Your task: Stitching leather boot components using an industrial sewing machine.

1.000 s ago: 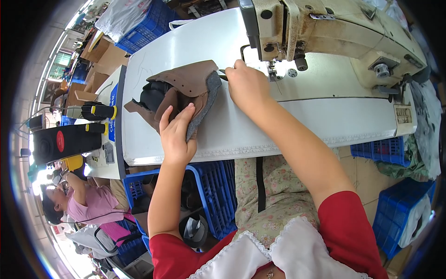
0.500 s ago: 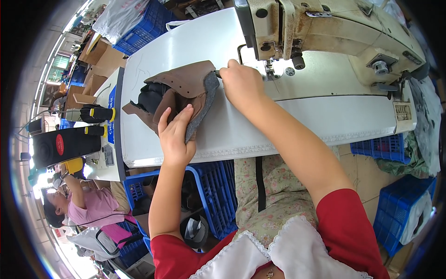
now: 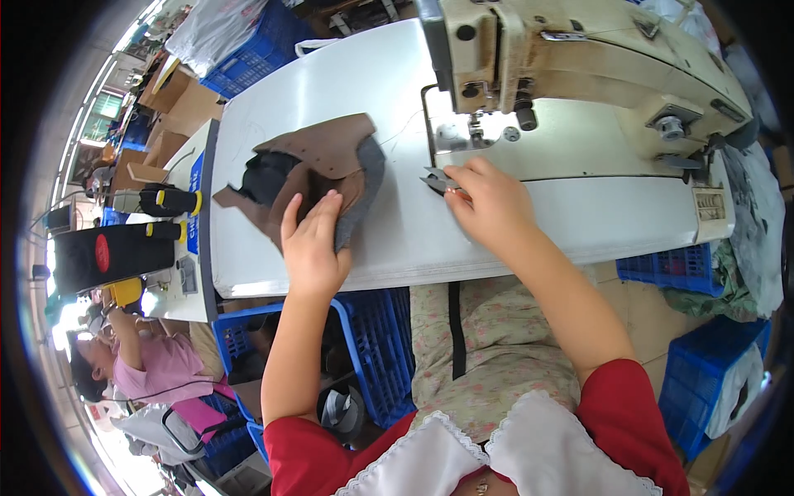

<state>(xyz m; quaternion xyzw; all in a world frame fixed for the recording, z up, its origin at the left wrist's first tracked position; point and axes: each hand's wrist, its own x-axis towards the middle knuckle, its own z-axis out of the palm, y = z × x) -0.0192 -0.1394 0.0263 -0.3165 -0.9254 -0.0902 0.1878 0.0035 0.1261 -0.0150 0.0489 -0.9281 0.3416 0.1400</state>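
Note:
My left hand (image 3: 314, 244) holds the near edge of a brown leather shoe upper (image 3: 327, 145), its fingers laid over the leather and its thumb mostly hidden. The upper has a row of small holes, a grey fuzzy lining along its right side and black material inside. In my right hand (image 3: 488, 194) is a pair of thread snips (image 3: 437, 181), closed round by my fingers, with the blades pointing left. The snips are just in front of the needle area of a sewing machine (image 3: 579, 66), apart from the upper.
The white machine table (image 3: 397, 248) has a ruled front edge. Below it to the left stands a blue crate (image 3: 376, 347) with dark pieces inside. More blue crates (image 3: 711, 380) stand at the right. A person in pink (image 3: 161, 368) sits at far left beside another machine.
My right hand has moved right, away from the upper's edge, and the snips now show clearly. The upper has shifted slightly under my left hand, which stays on it.

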